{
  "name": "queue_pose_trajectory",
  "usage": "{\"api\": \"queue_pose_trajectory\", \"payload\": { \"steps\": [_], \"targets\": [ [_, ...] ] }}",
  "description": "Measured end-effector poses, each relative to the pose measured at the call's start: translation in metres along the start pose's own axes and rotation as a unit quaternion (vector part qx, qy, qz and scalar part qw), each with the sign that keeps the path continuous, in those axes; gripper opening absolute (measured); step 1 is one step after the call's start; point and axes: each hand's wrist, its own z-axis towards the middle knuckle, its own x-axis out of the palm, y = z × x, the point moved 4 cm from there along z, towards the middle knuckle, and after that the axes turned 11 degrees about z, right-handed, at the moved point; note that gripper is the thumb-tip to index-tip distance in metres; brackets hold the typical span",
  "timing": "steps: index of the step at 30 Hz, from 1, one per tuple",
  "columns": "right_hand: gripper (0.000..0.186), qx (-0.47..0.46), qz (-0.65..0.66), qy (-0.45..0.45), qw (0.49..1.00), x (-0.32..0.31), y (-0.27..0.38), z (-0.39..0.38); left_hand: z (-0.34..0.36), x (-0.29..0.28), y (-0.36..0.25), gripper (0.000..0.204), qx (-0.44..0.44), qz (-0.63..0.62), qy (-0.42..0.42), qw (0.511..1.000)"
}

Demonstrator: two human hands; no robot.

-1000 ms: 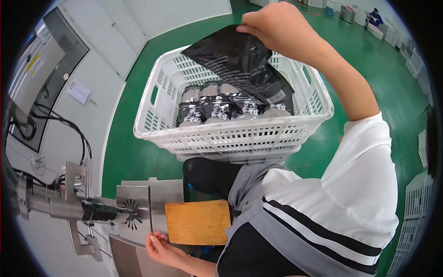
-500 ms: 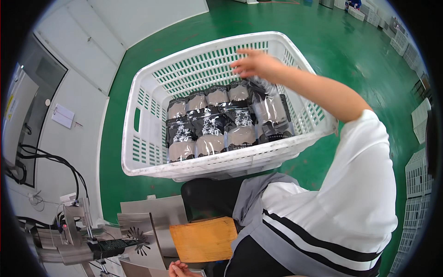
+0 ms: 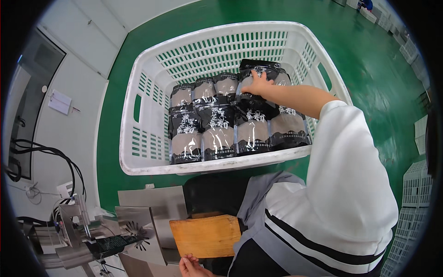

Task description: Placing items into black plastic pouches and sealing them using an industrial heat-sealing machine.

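Note:
A white plastic lattice basket (image 3: 208,166) stands on the green floor in front of me, holding rows of black pouches with clear windows (image 3: 217,134). My right hand (image 3: 255,86) reaches over them from the right. Its fingers are spread flat on a black pouch (image 3: 258,67) lying at the basket's far right. My left hand (image 3: 191,266) shows only its fingers at the lower edge, right under a wooden board (image 3: 205,236). Whether it grips the board is hidden.
A metal machine with a black strip (image 3: 99,242) and a steel plate (image 3: 150,205) sits at lower left, with cables (image 3: 48,154) along the grey wall. Stacked white crates (image 3: 414,198) stand at the right.
My right hand carried a black pouch down from above the basket and laid it on the rows inside. The view swung closer over the basket.

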Motion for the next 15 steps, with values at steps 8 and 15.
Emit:
{"api": "queue_pose_trajectory", "payload": {
  "steps": [8, 15],
  "targets": [
    [0.078, -0.124, -0.151, 0.077, 0.978, -0.093, -0.032, -0.003, 0.009, 0.006, 0.0, 0.017, 0.014, -0.013, 0.019, 1.0],
    [0.1, 0.021, -0.168, 0.248, 0.954, -0.096, -0.093, -0.082, 0.013, 0.015, 0.002, 0.017, -0.005, 0.008, 0.039, 0.999]
  ]
}}
